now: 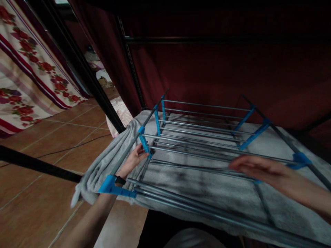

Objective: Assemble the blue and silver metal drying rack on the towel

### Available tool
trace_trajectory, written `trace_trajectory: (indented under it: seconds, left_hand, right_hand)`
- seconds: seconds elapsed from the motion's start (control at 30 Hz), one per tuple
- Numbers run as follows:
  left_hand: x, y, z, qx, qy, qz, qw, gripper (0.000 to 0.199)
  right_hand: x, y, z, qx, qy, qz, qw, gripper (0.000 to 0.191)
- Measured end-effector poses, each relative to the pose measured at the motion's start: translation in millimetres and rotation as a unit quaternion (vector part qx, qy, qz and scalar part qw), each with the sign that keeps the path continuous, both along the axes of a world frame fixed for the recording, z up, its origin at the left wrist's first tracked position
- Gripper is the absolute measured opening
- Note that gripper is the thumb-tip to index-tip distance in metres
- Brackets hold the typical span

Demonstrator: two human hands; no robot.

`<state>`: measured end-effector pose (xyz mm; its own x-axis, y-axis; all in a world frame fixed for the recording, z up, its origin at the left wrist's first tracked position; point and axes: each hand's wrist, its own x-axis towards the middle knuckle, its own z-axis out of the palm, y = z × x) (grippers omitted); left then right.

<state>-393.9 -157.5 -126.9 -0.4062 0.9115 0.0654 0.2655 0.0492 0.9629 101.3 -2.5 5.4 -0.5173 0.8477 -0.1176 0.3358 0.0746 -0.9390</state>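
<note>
A rack of grey metal tubes (pixel 196 131) with blue plastic brackets (pixel 157 120) lies on a grey blanket (pixel 181 179). My left hand (pixel 133 159) reaches under the rack's left side tube, its fingers at the lower end of a blue bracket (pixel 144 144); they look closed around it. Over the right part of the rack is my right hand (pixel 254 166), blurred, with fingers stretched out and nothing visible in them. It is near the cross tubes and left of a blue bracket (pixel 301 160). Several loose-looking tubes (pixel 186 204) run along the near side.
Black metal posts (pixel 85 74) stand at the left, with another dark bar (pixel 38 164) lower down. Dark red cloth (pixel 219 69) hangs behind the rack. A floral curtain (pixel 36 65) hangs at the far left above the tiled floor (pixel 64 137), where a thin cable lies.
</note>
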Motion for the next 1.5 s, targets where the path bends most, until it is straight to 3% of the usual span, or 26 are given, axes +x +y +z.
trace_trajectory:
  seconds: [0.07,0.17,0.23,0.33,0.4,0.5,0.57,0.83,1.5]
  left_hand:
    - [1.8,3.8,2.1,0.009,0.003,0.005,1.0,0.057]
    - [4.4,9.3,-1.8,0.026,0.018,0.015,0.999,0.048]
    - [5.6,11.6,-4.1,0.039,0.026,0.024,0.999,0.044]
    - [5.3,13.6,-4.0,0.049,0.039,0.03,0.998,0.04]
    - [4.1,14.7,-3.3,0.053,0.044,0.025,0.997,0.036]
    - [3.0,16.9,-5.1,0.061,0.047,0.021,0.997,0.033]
    - [4.2,18.5,-7.8,0.064,0.052,0.027,0.996,0.033]
    - [14.6,24.2,-10.6,0.063,0.067,0.062,0.994,0.026]
    - [2.7,23.2,-23.0,0.075,0.025,0.023,0.997,0.014]
  right_hand:
    - [-54.1,-10.0,-13.3,0.077,-0.051,0.194,0.977,0.034]
    - [-124.4,-24.1,-40.9,0.238,-0.119,0.317,0.91,0.052]
    - [-162.5,-28.3,-56.1,0.315,-0.173,0.344,0.868,0.058]
    - [-212.3,-27.3,-67.9,0.382,-0.225,0.331,0.833,0.058]
    - [-240.5,-23.9,-70.1,0.392,-0.262,0.316,0.823,0.054]
    - [-268.9,-18.6,-69.9,0.349,-0.324,0.316,0.821,0.041]
    - [-276.4,-16.7,-69.4,0.326,-0.342,0.324,0.82,0.035]
    - [-272.1,-18.0,-65.1,0.346,-0.338,0.334,0.809,0.033]
    - [-268.1,-17.6,-51.7,0.376,-0.299,0.314,0.819,0.027]
